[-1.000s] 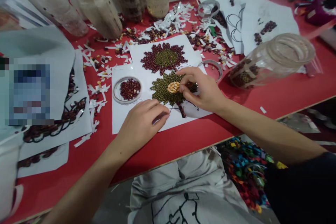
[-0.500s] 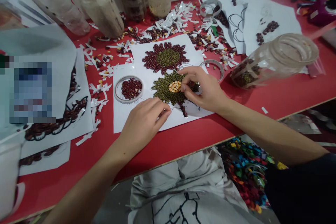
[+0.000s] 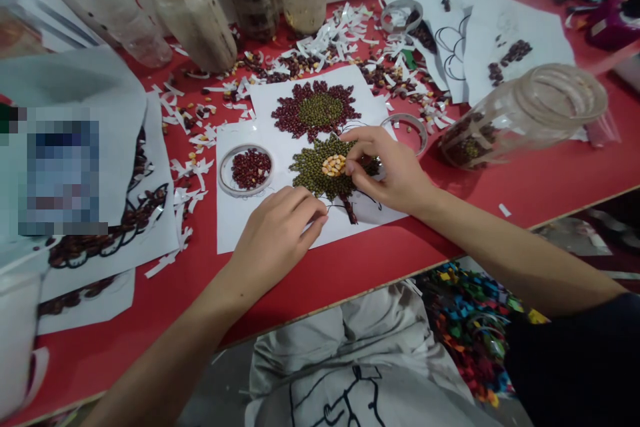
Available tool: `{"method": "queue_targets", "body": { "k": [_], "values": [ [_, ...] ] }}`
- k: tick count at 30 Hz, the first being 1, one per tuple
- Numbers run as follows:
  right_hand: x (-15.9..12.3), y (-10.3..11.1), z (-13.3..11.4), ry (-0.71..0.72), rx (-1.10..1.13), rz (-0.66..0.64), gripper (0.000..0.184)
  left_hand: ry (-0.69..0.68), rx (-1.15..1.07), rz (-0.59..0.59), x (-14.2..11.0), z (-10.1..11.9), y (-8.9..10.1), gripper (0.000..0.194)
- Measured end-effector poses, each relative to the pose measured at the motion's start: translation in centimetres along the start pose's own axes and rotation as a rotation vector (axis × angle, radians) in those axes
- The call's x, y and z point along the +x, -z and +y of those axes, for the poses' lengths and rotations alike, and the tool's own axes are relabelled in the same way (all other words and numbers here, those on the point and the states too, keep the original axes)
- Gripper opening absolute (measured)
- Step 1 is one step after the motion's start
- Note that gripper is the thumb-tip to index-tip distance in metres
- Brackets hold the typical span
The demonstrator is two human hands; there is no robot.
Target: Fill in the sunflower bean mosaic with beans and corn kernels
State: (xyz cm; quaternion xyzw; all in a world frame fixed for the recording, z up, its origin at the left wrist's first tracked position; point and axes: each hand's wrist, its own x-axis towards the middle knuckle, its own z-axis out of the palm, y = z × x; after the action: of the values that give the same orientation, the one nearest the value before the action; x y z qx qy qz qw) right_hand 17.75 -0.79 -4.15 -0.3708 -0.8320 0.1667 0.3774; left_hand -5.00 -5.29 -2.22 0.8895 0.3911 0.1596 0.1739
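A white paper (image 3: 235, 227) carries two flowers made of seeds. The upper flower (image 3: 287, 112) has dark red bean petals around a green mung bean middle. Below it, the second flower (image 3: 310, 170) has green mung bean petals, yellow corn kernels (image 3: 333, 165) in its middle and a red bean stem (image 3: 351, 212). My right hand (image 3: 387, 170) is over this flower's right side, thumb and forefinger pinched at the corn; whatever lies between them is hidden. My left hand (image 3: 285, 223) rests low on the paper, fingers curled toward the thumb. A round lid (image 3: 221, 177) holds red beans (image 3: 251, 169).
Paper shreds (image 3: 340, 30) and loose seeds litter the red table (image 3: 320, 277). Glass jars (image 3: 193, 20) stand along the wall. A tilted jar (image 3: 520, 113) is at the right, beside a ring-shaped lid (image 3: 423, 140). Other seed pictures (image 3: 150, 240) lie left.
My left hand has shifted very slightly, its thumb tip a little to the right and down. My right hand stays pinched at the corn kernels.
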Motion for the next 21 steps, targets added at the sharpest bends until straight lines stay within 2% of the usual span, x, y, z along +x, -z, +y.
{"method": "queue_targets", "body": {
  "k": [8,13,16,21],
  "values": [
    [0.0,-0.1,0.1,-0.006,0.006,0.006,0.043,0.118,-0.233,-0.046,0.0,-0.5,2.0,0.016],
    [0.0,-0.1,0.2,0.01,-0.004,-0.006,0.044,0.188,-0.242,-0.037,-0.1,-0.9,2.5,0.012],
    [0.0,-0.1,0.2,0.018,0.008,-0.009,0.046,0.089,-0.149,0.001,-0.1,-0.9,2.0,0.015],
    [0.0,-0.1,0.1,0.01,0.008,-0.008,0.047,-0.152,0.188,0.016,0.0,-0.9,1.3,0.026]
  ]
}}
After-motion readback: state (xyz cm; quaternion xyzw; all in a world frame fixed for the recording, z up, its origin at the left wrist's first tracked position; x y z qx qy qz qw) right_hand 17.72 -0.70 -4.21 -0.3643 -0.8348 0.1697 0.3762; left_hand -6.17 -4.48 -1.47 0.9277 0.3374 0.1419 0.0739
